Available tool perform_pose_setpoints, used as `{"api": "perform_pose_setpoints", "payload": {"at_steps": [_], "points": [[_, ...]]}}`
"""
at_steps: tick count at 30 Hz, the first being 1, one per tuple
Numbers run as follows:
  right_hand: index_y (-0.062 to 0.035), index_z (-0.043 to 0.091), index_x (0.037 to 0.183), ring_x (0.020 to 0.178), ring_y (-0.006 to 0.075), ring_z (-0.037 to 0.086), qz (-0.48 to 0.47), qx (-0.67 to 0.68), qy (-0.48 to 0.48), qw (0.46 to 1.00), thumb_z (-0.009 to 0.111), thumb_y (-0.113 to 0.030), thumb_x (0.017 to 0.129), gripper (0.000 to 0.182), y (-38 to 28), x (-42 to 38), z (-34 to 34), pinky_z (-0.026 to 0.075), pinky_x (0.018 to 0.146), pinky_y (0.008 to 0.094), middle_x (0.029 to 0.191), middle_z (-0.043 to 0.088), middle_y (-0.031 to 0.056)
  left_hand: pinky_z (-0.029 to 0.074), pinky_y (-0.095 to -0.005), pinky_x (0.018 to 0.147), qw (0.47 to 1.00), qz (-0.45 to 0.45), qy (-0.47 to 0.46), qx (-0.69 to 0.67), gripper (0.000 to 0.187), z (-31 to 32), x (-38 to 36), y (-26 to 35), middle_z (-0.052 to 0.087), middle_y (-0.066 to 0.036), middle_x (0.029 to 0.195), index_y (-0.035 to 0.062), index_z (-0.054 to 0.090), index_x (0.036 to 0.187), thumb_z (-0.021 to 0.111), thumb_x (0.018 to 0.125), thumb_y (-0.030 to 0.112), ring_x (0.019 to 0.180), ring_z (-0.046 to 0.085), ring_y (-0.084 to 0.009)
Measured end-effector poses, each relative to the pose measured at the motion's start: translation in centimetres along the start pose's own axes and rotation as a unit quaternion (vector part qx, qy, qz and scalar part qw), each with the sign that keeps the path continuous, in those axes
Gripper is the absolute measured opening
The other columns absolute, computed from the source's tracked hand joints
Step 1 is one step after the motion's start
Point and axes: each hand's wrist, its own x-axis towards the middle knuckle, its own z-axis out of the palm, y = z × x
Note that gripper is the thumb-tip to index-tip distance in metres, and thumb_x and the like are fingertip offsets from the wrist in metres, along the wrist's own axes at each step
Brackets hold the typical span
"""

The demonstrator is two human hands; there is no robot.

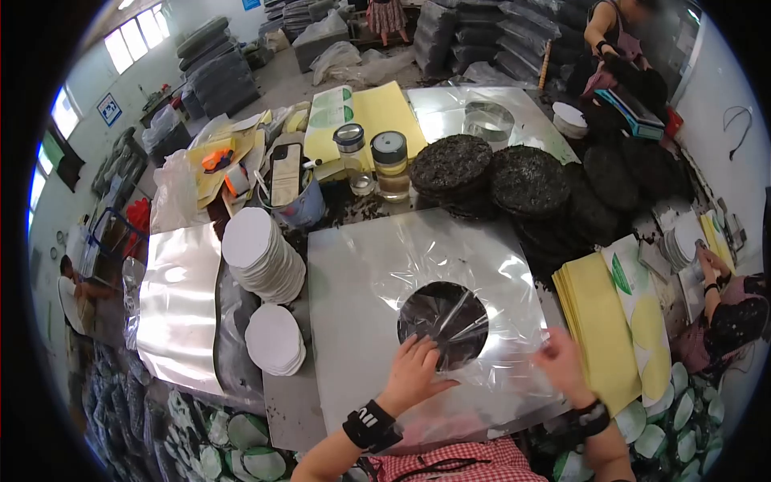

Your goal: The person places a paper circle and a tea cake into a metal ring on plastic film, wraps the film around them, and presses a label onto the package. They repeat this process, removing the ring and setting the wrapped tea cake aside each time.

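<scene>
The left hand [414, 369] is laid open and flat on the clear film [474, 297], at the near edge of the dark cake [442, 321] under it; the right hand [562, 363] pinches the film's right edge. The cake is covered but not yet wrapped. Further off, stacked cakes [490, 181] lie bare.

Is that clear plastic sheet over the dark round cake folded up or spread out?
Spread out. The clear plastic sheet lies open over the dark round cake, with the left hand pressing it and the right hand at its edge.
</scene>
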Motion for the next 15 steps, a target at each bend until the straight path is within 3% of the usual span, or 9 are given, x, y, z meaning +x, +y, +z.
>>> {"api": "perform_pose_setpoints", "payload": {"at_steps": [3, 6, 7, 8, 10, 11, 12, 13, 15], "points": [[-0.0017, 0.061, 0.1, 0.061, 0.0082, 0.051, -0.067, 0.106, 0.196, 0.973, 0.06, 0.006, 0.09, 0.013, -4.1, 2.8, -6.2, 0.043, 0.058, 0.0234, 0.075, 0.056, -0.001, 0.043, -0.0455, 0.105, 0.997, -0.069, 0.032, -0.008, 0.046, 0.7, -1.4, 1.1, 0.067, -0.015, 0.102, 0.0035, 0.067, 0.095, 0.08, 0.078, 0.044, 0.102, 0.064, -0.0315], [-0.0037, 0.062, 0.096, 0.068, 0.0101, 0.054, -0.031, 0.138, 0.212, 0.967, 0.061, -0.003, 0.093, 0.003, 7.6, 5.0, -7.0, 0.045, 0.066, 0.0247, 0.077, 0.057, -0.0014, 0.045, -0.0452, 0.1, 0.987, -0.119, 0.105, -0.007, 0.03, 1.9, -0.7, 0.6, 0.066, -0.011, 0.081, 0.0041, 0.068, 0.079, 0.076, 0.083, 0.032, 0.084, 0.065, -0.0313], [-0.003, 0.063, 0.1, 0.081, 0.0127, 0.059, -0.002, 0.018, 0.102, 0.995, 0.071, -0.014, 0.09, 0.017, 6.2, 2.4, -3.2, 0.049, 0.079, 0.0269, 0.088, 0.06, 0.0008, 0.046, -0.0452, 0.099, 0.985, -0.133, 0.107, -0.003, 0.026, 2.1, -0.9, 0.6, 0.066, -0.01, 0.08, 0.0043, 0.067, 0.077, 0.076, 0.083, 0.028, 0.081, 0.064, -0.0316], [0.0004, 0.062, 0.118, 0.108, 0.0193, 0.061, 0.038, 0.033, 0.006, 0.999, 0.08, -0.021, 0.083, 0.045, 9.5, 1.1, -0.3, 0.048, 0.098, 0.0332, 0.11, 0.064, 0.0088, 0.046, -0.0452, 0.098, 0.983, -0.15, 0.109, 0.003, 0.022, 2.1, -0.9, 0.5, 0.065, -0.009, 0.078, 0.0044, 0.066, 0.076, 0.076, 0.083, 0.023, 0.078, 0.064, -0.0318], [0.002, 0.032, 0.151, 0.137, 0.0307, 0.044, -0.032, 0.083, -0.125, 0.988, 0.09, -0.021, 0.072, 0.1, 6.6, -0.7, 6.3, 0.038, 0.113, 0.0443, 0.142, 0.05, 0.0211, 0.047, -0.0437, 0.096, 0.978, -0.193, 0.078, 0.003, 0.019, 1.2, -0.6, 1.2, 0.062, -0.011, 0.086, 0.0048, 0.063, 0.086, 0.076, 0.079, 0.016, 0.085, 0.061, -0.0335], [0.0019, 0.02, 0.156, 0.142, 0.0343, 0.039, -0.068, 0.136, -0.155, 0.976, 0.093, -0.022, 0.069, 0.116, 3.0, -0.4, 8.7, 0.035, 0.116, 0.0461, 0.148, 0.045, 0.0241, 0.047, -0.0437, 0.095, 0.974, -0.216, 0.073, 0.0, 0.021, 0.6, 0.0, 1.8, 0.061, -0.011, 0.089, 0.0051, 0.062, 0.089, 0.076, 0.078, 0.015, 0.088, 0.06, -0.0339], [0.0004, 0.008, 0.158, 0.141, 0.0349, 0.039, -0.124, 0.247, -0.061, 0.959, 0.097, -0.023, 0.062, 0.133, 1.2, 1.0, 11.4, 0.034, 0.116, 0.0462, 0.152, 0.038, 0.0243, 0.047, -0.0438, 0.095, 0.969, -0.237, 0.067, -0.003, 0.024, 0.3, 0.2, 2.2, 0.061, -0.011, 0.092, 0.0054, 0.06, 0.092, 0.077, 0.077, 0.015, 0.091, 0.059, -0.0343], [-0.0017, 0.026, 0.155, 0.137, 0.0356, 0.046, -0.235, 0.131, 0.059, 0.961, 0.09, -0.018, 0.07, 0.108, -3.3, 3.1, 12.8, 0.037, 0.115, 0.0463, 0.147, 0.047, 0.0236, 0.046, -0.0438, 0.096, 0.971, -0.236, 0.044, -0.001, 0.028, 0.3, 0.1, 2.2, 0.06, -0.013, 0.098, 0.0053, 0.06, 0.097, 0.077, 0.076, 0.014, 0.096, 0.058, -0.0346], [-0.0024, 0.042, 0.146, 0.131, 0.0364, 0.051, -0.346, -0.011, 0.009, 0.938, 0.082, -0.011, 0.074, 0.083, -4.1, 3.2, 15.5, 0.039, 0.112, 0.0472, 0.14, 0.053, 0.0223, 0.044, -0.0438, 0.099, 0.972, -0.235, 0.007, 0.005, 0.038, 0.2, 0.0, 1.9, 0.058, -0.015, 0.109, 0.0053, 0.059, 0.107, 0.077, 0.075, 0.013, 0.106, 0.056, -0.035]]}}
